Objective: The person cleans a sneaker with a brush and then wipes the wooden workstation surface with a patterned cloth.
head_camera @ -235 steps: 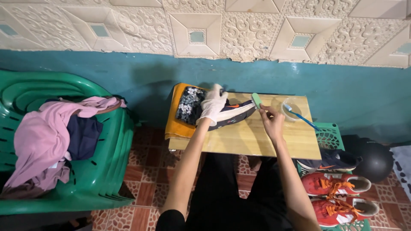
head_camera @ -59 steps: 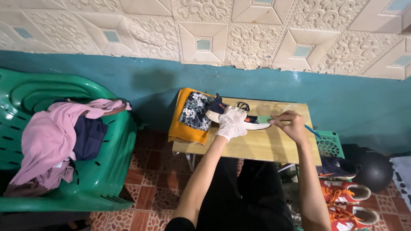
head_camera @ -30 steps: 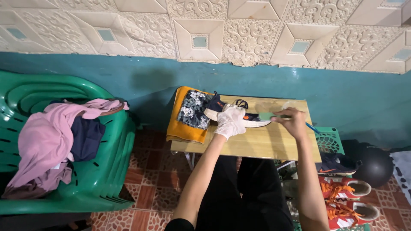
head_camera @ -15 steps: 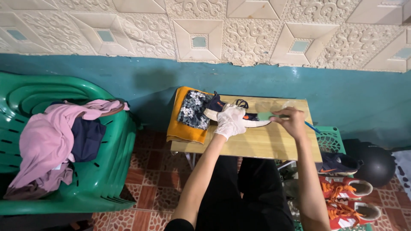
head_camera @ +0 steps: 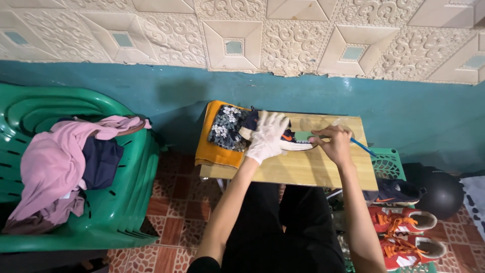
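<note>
A dark sneaker (head_camera: 293, 140) with a white sole and an orange mark lies on the small wooden table (head_camera: 303, 169). My left hand (head_camera: 267, 135), in a white glove, presses down on it and holds it. My bare right hand (head_camera: 333, 144) grips a green brush (head_camera: 303, 135) against the sneaker's toe end. Folded cloths, one orange (head_camera: 214, 149) and one dark with white flowers (head_camera: 225, 126), lie at the table's left end.
A blue-handled tool (head_camera: 362, 147) and a clear bowl (head_camera: 343, 126) sit at the table's right. A green plastic chair (head_camera: 116, 192) heaped with pink and navy clothes (head_camera: 55, 167) stands left. Orange sneakers (head_camera: 399, 222), a dark sneaker (head_camera: 396, 191), a green basket (head_camera: 388, 163) and a black helmet (head_camera: 442, 194) lie right.
Both hands stay on the sneaker; the right hand with the brush has shifted slightly along the toe. Several seconds ago the sneaker was held up higher and more to the left.
</note>
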